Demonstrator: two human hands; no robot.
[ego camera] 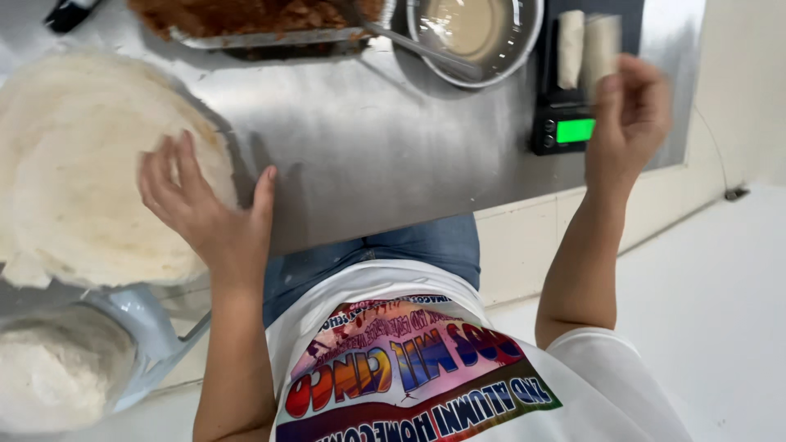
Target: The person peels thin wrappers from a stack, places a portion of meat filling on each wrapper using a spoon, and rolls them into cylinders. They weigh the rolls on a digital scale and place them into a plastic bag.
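My left hand [201, 209] lies flat with fingers spread on the right edge of a wide stack of thin pale round wrappers [78, 164] at the left of a steel table [368, 139]. My right hand [630, 110] hovers at the right, fingers loosely curled, just in front of a black digital scale [565, 131] with a lit green display. Two pale rolled wraps [585, 45] rest on the scale's platform. The right hand's palm faces away, so whether it holds anything is hidden.
A metal tray of brown minced filling [246, 20] sits at the back. Beside it a steel bowl [475, 37] holds a pale paste and a spoon. A bowl of white dough-like mass [57, 376] stands low at the left. White floor lies to the right.
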